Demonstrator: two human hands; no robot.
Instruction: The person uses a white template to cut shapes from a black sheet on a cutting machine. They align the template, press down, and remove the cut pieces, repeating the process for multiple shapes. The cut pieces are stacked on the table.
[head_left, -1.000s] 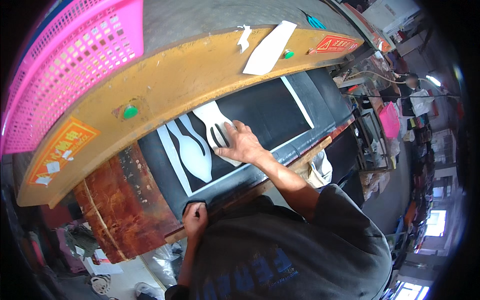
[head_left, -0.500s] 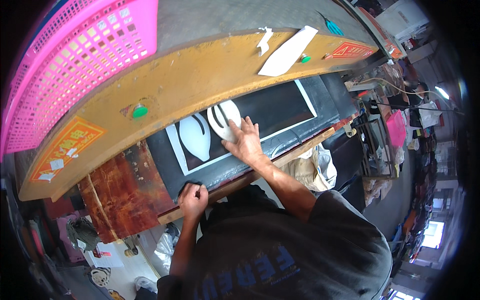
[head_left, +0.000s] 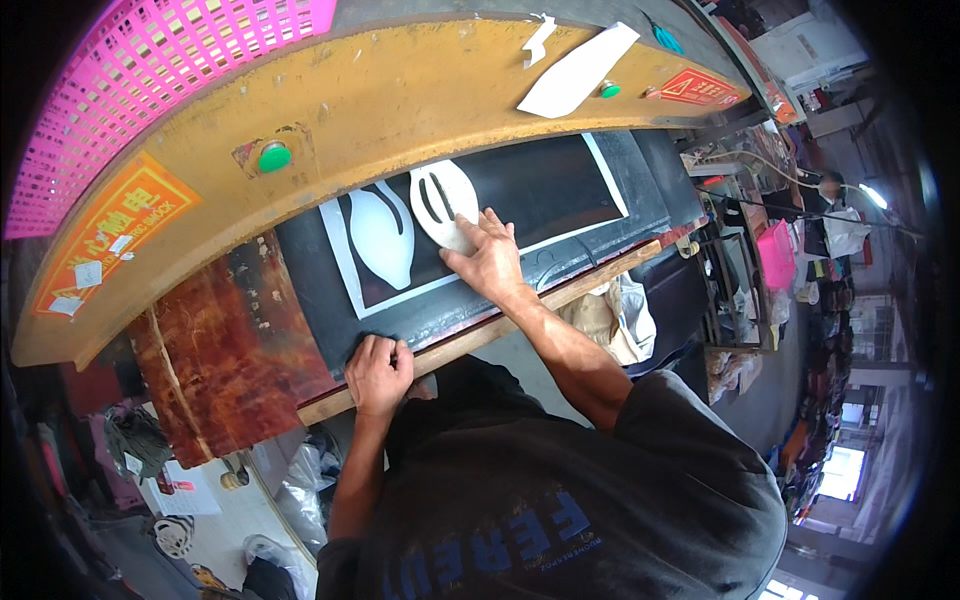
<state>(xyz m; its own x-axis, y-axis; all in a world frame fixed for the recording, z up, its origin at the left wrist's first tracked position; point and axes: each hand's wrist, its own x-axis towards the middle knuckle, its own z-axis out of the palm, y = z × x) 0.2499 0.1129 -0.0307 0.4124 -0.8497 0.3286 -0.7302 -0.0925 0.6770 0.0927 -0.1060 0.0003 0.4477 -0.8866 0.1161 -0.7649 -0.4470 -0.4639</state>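
Note:
A cream-white oval cutting die or template [head_left: 449, 192] with curved slots lies on a black sheet [head_left: 545, 180] with white edge strips. Fingers of my right hand [head_left: 490, 258] rest on its near end, thumb spread to the side; whether they grip it cannot be told. Left of the die is a pale leaf-shaped area [head_left: 382, 243] with a curved slit; I cannot tell if it is a piece or an opening. My left hand [head_left: 378, 375] is curled into a fist at the near edge of the dark board [head_left: 330, 325], with something black partly showing behind it.
A yellow machine beam [head_left: 350, 90] with green buttons [head_left: 274, 156] spans just beyond the sheet. A pink basket [head_left: 190, 85] and a white paper scrap [head_left: 580, 70] sit on it. A wooden rail [head_left: 450, 345] runs along the near edge; a cloth bundle [head_left: 610, 320] hangs below.
The whole view has shifted, so the beam and bench appear higher in the picture. My right hand stays at the die's near end, and my left fist remains at the board's edge.

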